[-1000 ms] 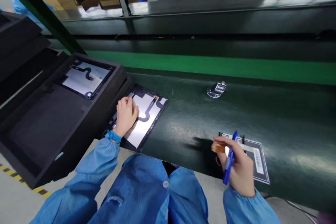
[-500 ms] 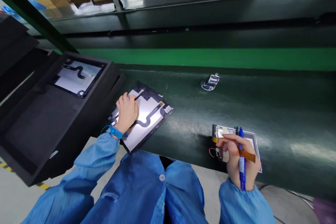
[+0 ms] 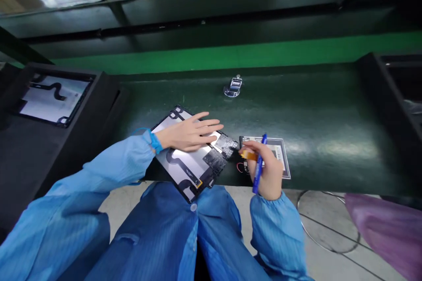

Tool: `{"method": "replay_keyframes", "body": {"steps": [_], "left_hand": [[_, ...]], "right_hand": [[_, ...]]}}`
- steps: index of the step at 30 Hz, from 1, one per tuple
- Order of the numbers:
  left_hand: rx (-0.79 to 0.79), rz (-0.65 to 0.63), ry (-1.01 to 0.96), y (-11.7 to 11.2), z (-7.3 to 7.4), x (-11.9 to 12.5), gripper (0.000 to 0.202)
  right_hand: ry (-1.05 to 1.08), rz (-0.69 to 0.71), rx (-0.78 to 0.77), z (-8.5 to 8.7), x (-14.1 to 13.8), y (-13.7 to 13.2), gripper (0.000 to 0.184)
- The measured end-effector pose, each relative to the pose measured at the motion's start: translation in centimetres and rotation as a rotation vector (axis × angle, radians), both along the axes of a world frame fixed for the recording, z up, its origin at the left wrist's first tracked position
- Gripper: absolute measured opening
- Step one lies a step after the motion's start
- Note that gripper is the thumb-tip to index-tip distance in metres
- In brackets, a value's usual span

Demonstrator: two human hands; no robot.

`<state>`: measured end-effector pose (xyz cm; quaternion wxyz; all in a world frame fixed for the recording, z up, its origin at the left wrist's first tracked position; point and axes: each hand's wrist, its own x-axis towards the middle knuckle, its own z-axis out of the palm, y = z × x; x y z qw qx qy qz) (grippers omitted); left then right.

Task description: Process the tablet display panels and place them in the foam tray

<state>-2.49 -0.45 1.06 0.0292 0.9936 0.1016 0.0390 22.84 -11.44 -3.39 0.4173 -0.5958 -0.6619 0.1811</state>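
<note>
- Head view, against the earlier frames: the display panel [image 3: 187,158] has moved right along the green belt [image 3: 313,109] and turned, so its near corner now overhangs the belt's near edge, and its right end lies just beside the small module [image 3: 277,151].
- The left hand [image 3: 189,134] has changed from a curled grip at the panel's left edge to lying flat across its far half, and the right hand [image 3: 265,167] has come closer to it.
- The black foam tray [image 3: 99,96] has slid to the far left; a second dark tray [image 3: 385,92] has come in at the right.
- Left fingers [image 3: 207,124]: spread straight, pressing on the panel's bright face, gripping nothing.
- Right fingers [image 3: 252,145]: closed around a blue pen [image 3: 259,167], pinching an orange flex strip [image 3: 248,154] that sits over the module's left end.
- A metal clip [image 3: 232,87] lies far out on the belt, well apart from both hands.
- A purple sleeve [image 3: 385,224] shows at the near right.
</note>
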Motion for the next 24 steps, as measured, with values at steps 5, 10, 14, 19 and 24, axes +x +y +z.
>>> {"method": "replay_keyframes", "body": {"steps": [5,10,14,19,24], "left_hand": [[-0.189,0.199,-0.053,-10.3,1.4,-0.1,0.055],[-0.081,0.325,-0.049,-16.4,-2.7,-1.8,0.062],[0.061,0.377,-0.442,-16.1,-2.2,-5.2,0.043],[-0.006,0.529,-0.701,-14.2,0.7,-7.3,0.061],[0.156,0.532,-0.547,-15.1,-2.2,-4.9,0.032]], "right_hand": [[-0.389,0.159,0.031,0.1,-0.6,1.8,0.028],[-0.463,0.163,0.063,-0.1,-1.1,2.7,0.028],[-0.418,0.146,0.102,-0.3,-1.3,2.8,0.024],[-0.357,0.136,0.118,-0.4,-1.5,2.5,0.022],[-0.133,0.171,0.009,-0.1,-1.4,1.5,0.021]]}}
